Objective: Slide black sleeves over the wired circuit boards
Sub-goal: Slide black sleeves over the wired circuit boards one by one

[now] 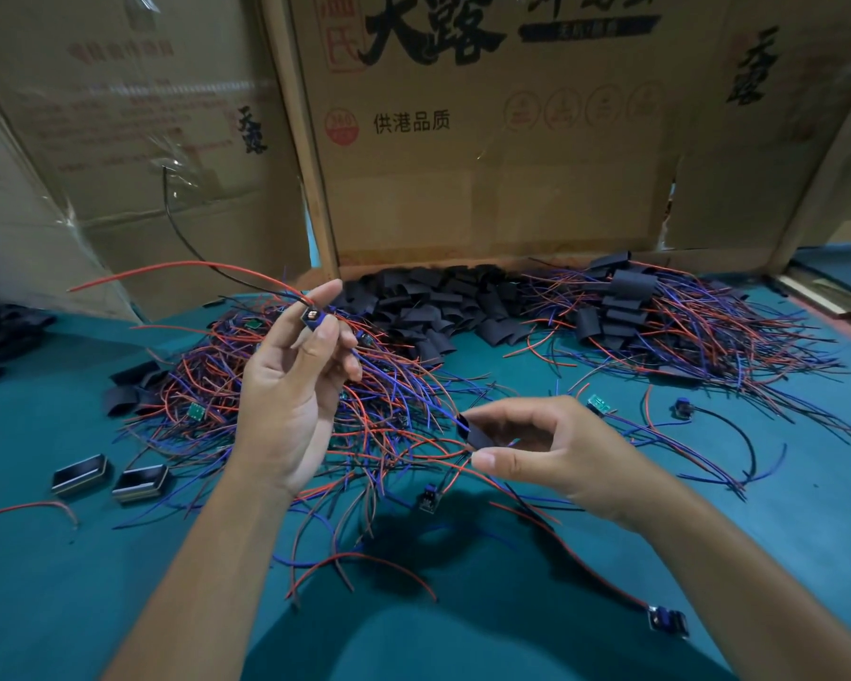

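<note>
My left hand point(296, 385) is raised above the table and pinches a small wired circuit board point(313, 317) between thumb and fingertips. Red, black and blue wires trail from that board. My right hand point(551, 449) is lower and to the right, pinching a black sleeve point(475, 435) between thumb and forefinger. Blue wire ends reach the sleeve's open mouth. A heap of unsleeved boards with red and blue wires point(315, 410) lies under my left hand. Loose black sleeves point(438, 307) are piled at the back. A pile of sleeved boards point(659, 317) sits at the right.
The table has a green mat point(70, 582). Cardboard boxes point(487, 164) wall off the back. Two small dark rectangular housings point(109, 476) lie at the left. Single wired boards lie at the front right point(666, 621) and right point(684, 410). More black sleeves point(1, 336) sit at the far left.
</note>
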Tool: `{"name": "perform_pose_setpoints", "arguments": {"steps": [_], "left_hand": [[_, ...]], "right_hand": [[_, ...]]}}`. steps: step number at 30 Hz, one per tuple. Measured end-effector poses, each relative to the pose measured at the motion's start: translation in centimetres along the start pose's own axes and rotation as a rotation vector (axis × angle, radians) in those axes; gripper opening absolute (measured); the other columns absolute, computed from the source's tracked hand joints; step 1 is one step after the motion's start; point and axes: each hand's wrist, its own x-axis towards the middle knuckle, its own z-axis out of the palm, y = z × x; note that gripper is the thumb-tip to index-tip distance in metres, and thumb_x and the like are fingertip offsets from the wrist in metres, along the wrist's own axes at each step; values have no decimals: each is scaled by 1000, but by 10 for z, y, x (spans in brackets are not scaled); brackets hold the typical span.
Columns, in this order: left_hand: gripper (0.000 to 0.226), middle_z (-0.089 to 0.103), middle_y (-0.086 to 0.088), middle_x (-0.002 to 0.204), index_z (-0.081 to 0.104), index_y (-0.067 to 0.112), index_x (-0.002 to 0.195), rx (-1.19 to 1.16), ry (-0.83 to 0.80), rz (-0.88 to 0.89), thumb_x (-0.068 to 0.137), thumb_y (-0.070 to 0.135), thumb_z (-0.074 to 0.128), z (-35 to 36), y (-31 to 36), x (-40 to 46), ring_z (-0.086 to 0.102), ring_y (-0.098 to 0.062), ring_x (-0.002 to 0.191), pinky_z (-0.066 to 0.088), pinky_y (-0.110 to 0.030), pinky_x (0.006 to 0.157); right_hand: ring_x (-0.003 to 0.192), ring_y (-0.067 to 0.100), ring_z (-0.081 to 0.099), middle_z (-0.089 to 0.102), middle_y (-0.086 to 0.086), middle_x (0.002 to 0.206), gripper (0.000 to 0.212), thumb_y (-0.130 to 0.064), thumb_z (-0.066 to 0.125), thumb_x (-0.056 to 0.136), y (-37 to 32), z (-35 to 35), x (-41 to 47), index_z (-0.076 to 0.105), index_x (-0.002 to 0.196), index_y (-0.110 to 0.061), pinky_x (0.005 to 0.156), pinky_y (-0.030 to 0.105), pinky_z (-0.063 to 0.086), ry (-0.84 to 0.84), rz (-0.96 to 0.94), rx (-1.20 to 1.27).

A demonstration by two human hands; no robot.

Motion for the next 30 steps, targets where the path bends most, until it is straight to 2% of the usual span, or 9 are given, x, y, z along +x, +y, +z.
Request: {"name": "perform_pose_setpoints", "arguments": {"steps": [3,8,14,17,21,23,25,27,30], "left_hand": [[32,58,-4,82,68,16,121,2,-8,7,89,20,62,0,0,0,53,-12,68,49,-21,68],[33,59,-3,81,66,15,123,-7,1,5,91,18,59,0,1,-1,52,-12,66,48,-21,67],[33,59,-3,80,66,16,122,-5,6,9,90,19,60,2,2,0,52,-13,65,48,-21,67],[36,59,-4,81,67,17,121,-4,2,2,85,24,66,4,1,-1,52,-14,65,48,-22,67],[35,59,-6,81,69,17,117,-13,-8,-9,83,25,68,11,-4,-4,54,-14,66,48,-22,66],[33,60,-5,80,70,16,116,-18,-10,-13,84,24,68,14,-6,-5,55,-12,68,47,-22,65],[30,60,-4,79,70,15,116,-33,-8,-22,87,22,65,15,-6,-6,56,-12,68,47,-22,64],[28,60,-4,79,69,15,116,-50,-14,-31,89,20,61,15,-5,-6,55,-13,68,48,-22,64],[29,59,-5,79,68,14,118,-66,-29,-45,91,20,60,16,-4,-8,52,-14,66,47,-23,64]], "right_hand": [[88,7,63,73,5,104,37,-32,77,77,0,0,-1,71,111,-21,87,27,51,0,0,-8],[91,3,65,74,-6,104,29,-30,75,74,-2,-2,-2,72,103,-30,87,16,50,-11,3,77],[101,8,66,74,-6,109,38,-34,76,74,1,-4,-1,71,111,-25,97,23,49,9,15,83],[96,6,66,74,-5,106,34,-34,76,73,1,-1,0,72,106,-26,93,22,51,16,-1,67],[86,0,65,75,-10,99,27,-35,76,74,2,7,1,72,99,-29,80,14,50,54,-43,19],[82,-1,64,74,-12,94,23,-38,75,75,3,8,3,71,97,-30,79,17,51,123,-66,-62],[78,2,64,74,-10,89,23,-43,74,75,4,7,4,70,94,-31,78,27,54,211,-66,-111],[76,7,66,74,-7,86,20,-39,75,77,6,6,5,71,93,-28,78,33,54,260,-70,-106],[79,12,69,74,-8,86,20,-34,76,80,8,5,5,71,96,-24,80,34,56,325,-63,-142]]}}
